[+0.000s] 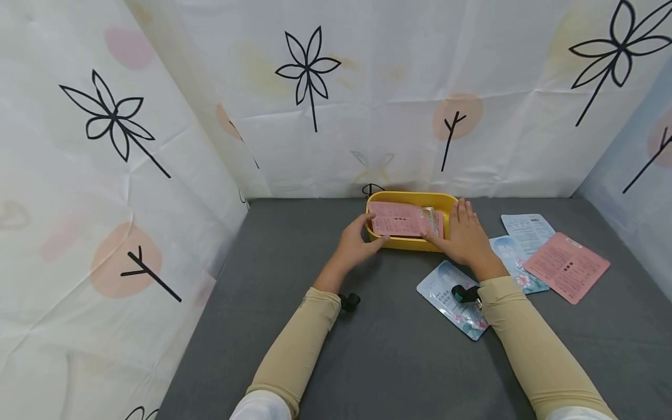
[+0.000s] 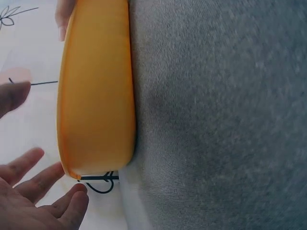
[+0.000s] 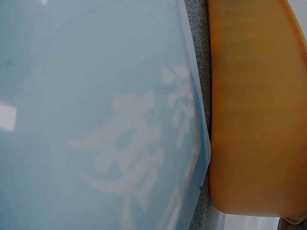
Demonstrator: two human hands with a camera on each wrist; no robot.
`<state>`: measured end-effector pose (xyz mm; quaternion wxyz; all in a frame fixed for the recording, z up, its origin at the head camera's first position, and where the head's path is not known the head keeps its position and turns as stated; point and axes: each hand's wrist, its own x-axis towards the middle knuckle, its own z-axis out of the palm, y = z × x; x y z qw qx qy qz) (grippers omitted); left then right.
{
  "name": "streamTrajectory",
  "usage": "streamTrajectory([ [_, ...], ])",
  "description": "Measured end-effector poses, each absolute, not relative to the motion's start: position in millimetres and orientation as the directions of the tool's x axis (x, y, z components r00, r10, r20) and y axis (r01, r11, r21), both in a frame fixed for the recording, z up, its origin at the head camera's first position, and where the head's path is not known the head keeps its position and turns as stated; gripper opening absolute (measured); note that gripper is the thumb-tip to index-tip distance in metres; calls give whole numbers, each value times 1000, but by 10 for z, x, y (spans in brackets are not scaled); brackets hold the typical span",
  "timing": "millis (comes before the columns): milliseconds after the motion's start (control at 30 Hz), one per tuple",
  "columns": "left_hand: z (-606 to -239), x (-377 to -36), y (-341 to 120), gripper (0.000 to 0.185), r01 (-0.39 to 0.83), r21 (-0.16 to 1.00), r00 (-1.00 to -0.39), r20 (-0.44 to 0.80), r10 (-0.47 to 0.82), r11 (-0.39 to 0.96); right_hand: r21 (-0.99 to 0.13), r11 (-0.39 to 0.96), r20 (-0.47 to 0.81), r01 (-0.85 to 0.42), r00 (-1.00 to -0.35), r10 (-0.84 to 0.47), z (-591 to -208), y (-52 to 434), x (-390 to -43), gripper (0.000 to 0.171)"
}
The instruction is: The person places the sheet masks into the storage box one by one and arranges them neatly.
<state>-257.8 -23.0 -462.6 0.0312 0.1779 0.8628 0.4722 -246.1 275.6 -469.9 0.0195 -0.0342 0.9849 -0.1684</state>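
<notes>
My left hand [image 1: 353, 244] is at the left end of a yellow basket [image 1: 409, 244]; its thumb lies by the front rim. In the left wrist view, its fingers [image 2: 36, 184] are spread beside the basket's corner. My right hand [image 1: 469, 239] lies along the right end, fingers straight and thumb toward the contents. Inside the basket are flat pink packets [image 1: 395, 219], with a shiny edge showing at their right. Only a dark sliver of fingertip [image 3: 292, 225] shows in the right wrist view, near the yellow wall.
A blue-white sachet [image 1: 443, 289] lies under my right wrist and fills much of the right wrist view. Farther right, a pink packet [image 1: 567, 267] overlaps blue-white sachets [image 1: 511, 248] on the grey table [image 1: 388, 350]. A patterned cloth wall [image 1: 378, 146] stands behind the basket.
</notes>
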Motion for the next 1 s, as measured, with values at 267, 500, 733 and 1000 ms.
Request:
streamTrajectory([
  [267, -4626, -2619, -240, 75, 311, 788, -920, 109, 377, 532, -322, 945, -47, -62, -996, -81, -4697, 2745, -2470, 127],
  [500, -4636, -2673, -224, 81, 371, 754, -903, 155, 401, 543, -335, 941, -41, -59, -996, -77, -4679, 2751, -2455, 127],
  [733, -4677, -2749, -178, 83, 405, 723, -888, 165, 430, 560, -327, 943, -43, -56, -996, -74, -4702, 2739, -2468, 127],
  [1000, -4664, -2787, -137, 82, 427, 702, -879, 172, 445, 571, -327, 943, -39, -55, -997, -72, -4699, 2743, -2476, 127],
])
